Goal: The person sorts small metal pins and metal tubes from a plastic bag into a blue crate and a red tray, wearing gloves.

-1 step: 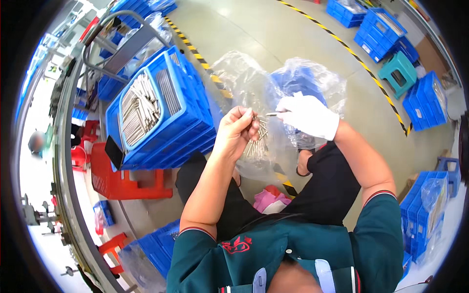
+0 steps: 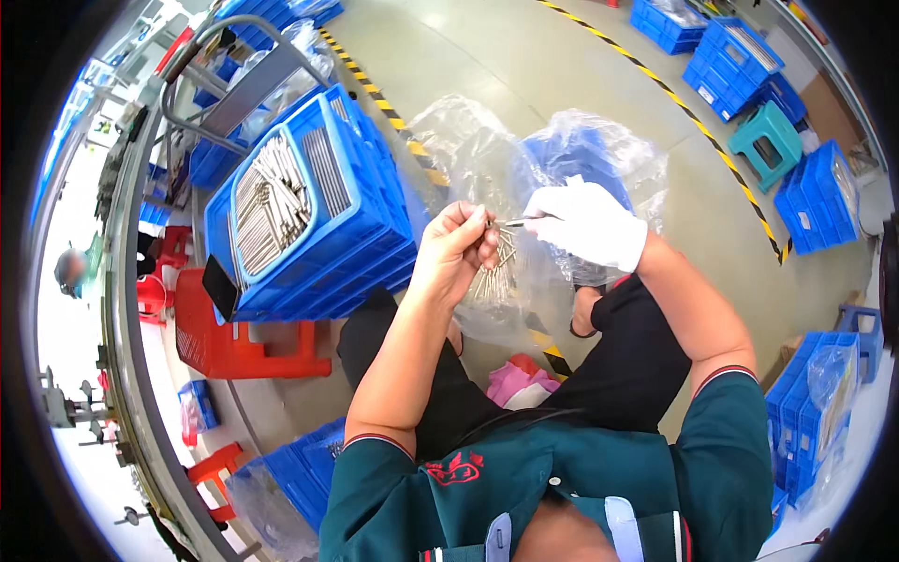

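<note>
My bare left hand (image 2: 457, 242) is closed in a pinch, with a small dark metal piece (image 2: 489, 224) at its fingertips. My right hand (image 2: 585, 223), in a white glove, grips a thin metal rod (image 2: 514, 223). The rod points left, its tip at or very close to the small piece; whether they touch I cannot tell. Just below the hands, many slim metal rods (image 2: 496, 273) lie in a clear plastic bag (image 2: 468, 131). Behind my right hand, a second clear bag (image 2: 641, 159) lines a blue container (image 2: 571, 150).
On the left, stacked blue crates (image 2: 375, 234) hold metal rods, beside a red stool (image 2: 201, 328) and a metal-framed cart (image 2: 253, 89). A long workbench (image 2: 131, 375) runs along the far left. More blue crates (image 2: 815, 412) and a green stool (image 2: 766, 145) stand on the right.
My right hand has shifted slightly left, bringing the rod's tip closer to the small piece. My left hand stays almost where it was.
</note>
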Available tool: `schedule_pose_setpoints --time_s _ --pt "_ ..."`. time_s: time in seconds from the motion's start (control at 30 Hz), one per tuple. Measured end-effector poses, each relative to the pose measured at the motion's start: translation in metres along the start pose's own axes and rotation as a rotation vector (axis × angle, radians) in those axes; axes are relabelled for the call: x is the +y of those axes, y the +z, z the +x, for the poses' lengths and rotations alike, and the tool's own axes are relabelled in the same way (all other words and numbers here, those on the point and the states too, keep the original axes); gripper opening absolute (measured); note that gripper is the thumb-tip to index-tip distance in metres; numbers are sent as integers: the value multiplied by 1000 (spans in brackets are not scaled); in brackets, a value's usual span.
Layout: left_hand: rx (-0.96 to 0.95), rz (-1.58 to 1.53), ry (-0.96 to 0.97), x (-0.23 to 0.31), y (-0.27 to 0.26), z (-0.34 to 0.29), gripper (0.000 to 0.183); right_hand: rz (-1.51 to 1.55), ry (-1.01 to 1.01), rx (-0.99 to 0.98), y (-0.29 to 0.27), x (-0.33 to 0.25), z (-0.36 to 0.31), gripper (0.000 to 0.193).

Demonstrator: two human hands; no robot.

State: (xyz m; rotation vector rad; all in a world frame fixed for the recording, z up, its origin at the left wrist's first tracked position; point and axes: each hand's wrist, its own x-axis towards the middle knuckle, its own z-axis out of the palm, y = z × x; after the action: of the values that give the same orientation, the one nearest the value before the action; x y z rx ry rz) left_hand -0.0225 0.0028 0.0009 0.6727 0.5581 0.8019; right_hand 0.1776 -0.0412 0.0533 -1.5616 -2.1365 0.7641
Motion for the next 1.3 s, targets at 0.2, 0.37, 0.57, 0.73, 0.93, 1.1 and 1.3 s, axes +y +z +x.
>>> schedule_pose_setpoints --time_s 0.2,0.37,0.57,0.73,0.93,1.1,1.3 --pt "16 54 11 8 -8 -11 10 -32 -169 122 23 -9 8 20" --pt "4 91 0 6 -9 -10 10 -101 -212 192 30 -7 11 17" --pt "116 368 65 4 -1 -12 11 -146 -275 321 49 -4 6 13" --pt "131 318 65 3 -1 -12 9 -83 -270 345 53 -4 7 12" --pt "286 478 229 20 -12 -9 9 -203 -165 172 19 20 11 12" --pt "137 121 59 6 -12 -6 10 665 -9 335 9 20 15 15" --pt "27 -26 -2 -2 -11 -4 9 1057 216 263 15 -4 11 15"
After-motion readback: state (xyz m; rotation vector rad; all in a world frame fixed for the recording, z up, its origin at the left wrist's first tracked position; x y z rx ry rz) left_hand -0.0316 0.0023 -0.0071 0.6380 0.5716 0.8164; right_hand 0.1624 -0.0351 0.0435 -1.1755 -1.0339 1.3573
